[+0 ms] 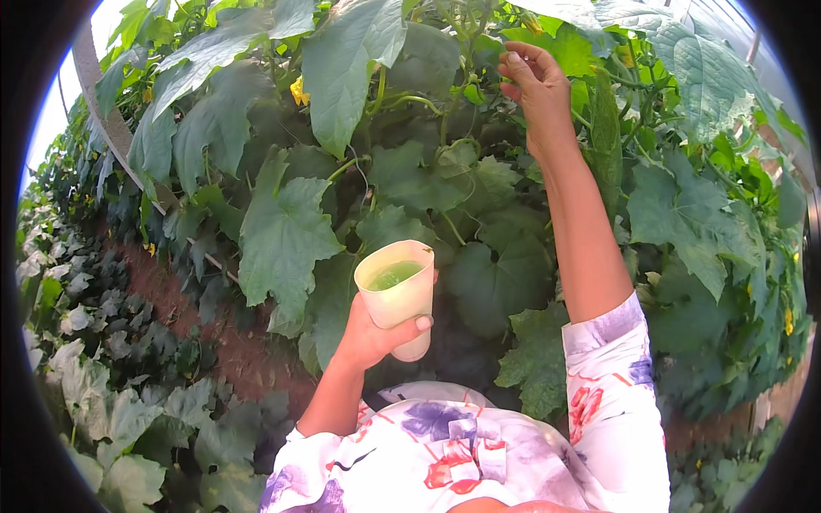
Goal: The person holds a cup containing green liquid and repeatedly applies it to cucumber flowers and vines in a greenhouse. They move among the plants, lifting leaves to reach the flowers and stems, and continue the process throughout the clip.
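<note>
My left hand (378, 333) is wrapped round a pale plastic cup (401, 301), its rim bent out of round, with green liquid inside. The cup is held upright, a little tilted, in front of my chest. My right hand (535, 86) is raised among the vine leaves at the top, fingers curled and thumb near the forefinger; whether something small lies between them I cannot tell. Just right of that wrist hangs a long green ridged fruit (604, 134), like a cucumber or luffa. A thin green vine stem (449, 109) stands left of the hand.
Broad vine leaves (282, 231) fill the space before me. A yellow flower (299, 92) shows at upper left. A curved greenhouse post (106, 122) slopes down on the left, beside bare soil (167, 288). Low leafy plants (115, 417) grow at lower left.
</note>
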Action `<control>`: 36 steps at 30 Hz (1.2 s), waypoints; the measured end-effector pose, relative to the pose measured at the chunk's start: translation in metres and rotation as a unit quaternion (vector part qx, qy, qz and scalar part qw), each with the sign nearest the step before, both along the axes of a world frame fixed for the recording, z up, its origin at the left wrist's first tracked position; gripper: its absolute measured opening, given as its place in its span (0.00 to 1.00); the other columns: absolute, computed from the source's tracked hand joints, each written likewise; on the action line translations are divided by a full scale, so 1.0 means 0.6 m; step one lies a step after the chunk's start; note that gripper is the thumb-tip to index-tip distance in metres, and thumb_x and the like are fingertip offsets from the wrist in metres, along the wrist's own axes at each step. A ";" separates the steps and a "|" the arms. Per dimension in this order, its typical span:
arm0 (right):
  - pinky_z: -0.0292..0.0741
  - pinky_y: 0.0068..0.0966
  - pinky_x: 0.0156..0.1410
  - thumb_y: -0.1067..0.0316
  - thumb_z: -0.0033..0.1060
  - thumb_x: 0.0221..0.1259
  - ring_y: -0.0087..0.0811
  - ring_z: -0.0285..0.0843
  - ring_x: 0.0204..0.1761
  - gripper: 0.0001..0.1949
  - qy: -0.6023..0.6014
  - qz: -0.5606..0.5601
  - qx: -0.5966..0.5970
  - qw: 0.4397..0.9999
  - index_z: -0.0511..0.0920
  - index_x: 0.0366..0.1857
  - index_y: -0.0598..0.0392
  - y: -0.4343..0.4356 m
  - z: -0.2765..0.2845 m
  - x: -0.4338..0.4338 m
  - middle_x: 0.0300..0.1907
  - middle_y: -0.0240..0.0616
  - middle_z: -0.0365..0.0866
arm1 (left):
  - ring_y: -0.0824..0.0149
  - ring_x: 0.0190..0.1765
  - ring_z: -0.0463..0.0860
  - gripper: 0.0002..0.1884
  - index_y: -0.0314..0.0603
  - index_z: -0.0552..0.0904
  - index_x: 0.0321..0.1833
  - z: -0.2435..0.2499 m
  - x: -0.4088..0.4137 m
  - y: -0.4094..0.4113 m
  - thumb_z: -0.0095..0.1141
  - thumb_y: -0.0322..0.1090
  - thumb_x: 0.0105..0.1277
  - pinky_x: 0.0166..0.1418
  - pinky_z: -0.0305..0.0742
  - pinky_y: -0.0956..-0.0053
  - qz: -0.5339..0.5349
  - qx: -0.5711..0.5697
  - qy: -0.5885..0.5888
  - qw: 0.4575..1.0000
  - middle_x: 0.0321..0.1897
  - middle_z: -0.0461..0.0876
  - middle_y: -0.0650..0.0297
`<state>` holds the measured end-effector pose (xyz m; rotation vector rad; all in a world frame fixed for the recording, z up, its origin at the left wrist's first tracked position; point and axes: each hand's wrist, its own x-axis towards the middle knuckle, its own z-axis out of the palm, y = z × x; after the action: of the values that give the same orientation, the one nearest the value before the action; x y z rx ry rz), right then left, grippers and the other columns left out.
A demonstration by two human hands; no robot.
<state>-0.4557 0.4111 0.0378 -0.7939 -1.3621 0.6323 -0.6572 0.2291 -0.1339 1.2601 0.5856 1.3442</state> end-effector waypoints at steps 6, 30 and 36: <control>0.76 0.26 0.45 0.62 0.60 0.64 0.28 0.82 0.39 0.17 -0.114 -0.093 0.058 0.987 0.78 0.54 0.55 0.095 0.031 -0.045 0.37 0.37 0.85 | 0.64 0.56 0.79 0.34 0.34 0.72 0.62 -0.010 -0.023 -0.011 0.70 0.28 0.49 0.60 0.74 0.66 -0.014 -0.018 -0.019 1.000 0.54 0.80 0.57; 0.77 0.38 0.48 0.46 0.64 0.53 0.41 0.84 0.40 0.17 -0.154 -0.206 0.061 0.964 0.86 0.35 0.48 0.171 0.053 -0.008 0.34 0.38 0.87 | 0.55 0.54 0.81 0.38 0.33 0.69 0.63 -0.010 -0.050 0.004 0.69 0.37 0.48 0.59 0.75 0.60 -0.020 -0.069 -0.065 0.995 0.54 0.78 0.49; 0.76 0.36 0.54 0.48 0.54 0.56 0.39 0.83 0.46 0.18 -0.278 -0.221 -0.002 0.935 0.86 0.38 0.49 0.127 0.042 -0.037 0.42 0.44 0.86 | 0.53 0.54 0.80 0.38 0.31 0.70 0.62 -0.020 -0.054 -0.007 0.69 0.40 0.48 0.58 0.75 0.59 0.022 -0.071 -0.055 0.996 0.54 0.77 0.48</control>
<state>-0.4778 0.4872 0.0630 -1.3009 -1.6082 0.0462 -0.6898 0.2248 -0.1458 1.0559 0.6227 1.3742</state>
